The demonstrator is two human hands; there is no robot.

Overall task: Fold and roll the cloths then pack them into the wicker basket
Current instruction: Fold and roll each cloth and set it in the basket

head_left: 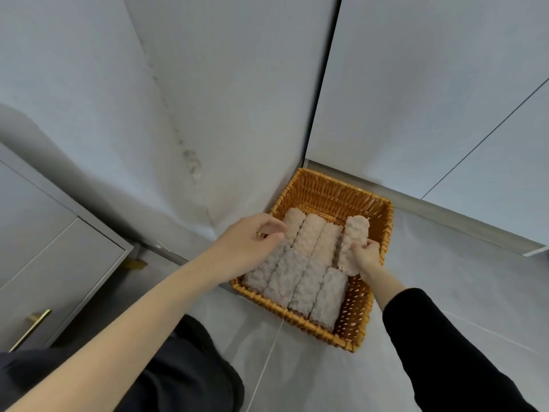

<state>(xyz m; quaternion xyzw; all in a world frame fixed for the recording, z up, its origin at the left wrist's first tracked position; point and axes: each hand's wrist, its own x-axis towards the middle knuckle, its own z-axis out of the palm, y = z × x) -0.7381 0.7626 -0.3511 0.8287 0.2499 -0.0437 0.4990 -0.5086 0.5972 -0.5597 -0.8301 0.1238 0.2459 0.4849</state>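
An orange wicker basket (332,191) stands on the floor in a wall corner. Several rolled pale fluffy cloths (303,272) lie side by side inside it, in two rows. My right hand (367,255) grips one more rolled cloth (352,242) and holds it tilted over the basket's right side. My left hand (252,242) hovers at the basket's left rim with fingers curled, touching the far-left rolls; whether it pinches one is unclear.
White walls (237,99) close in behind the basket. A grey cabinet (44,248) with brass handles (31,325) stands at the left. Pale floor tiles (445,278) spread to the right and in front. My dark-clothed legs (184,370) are below.
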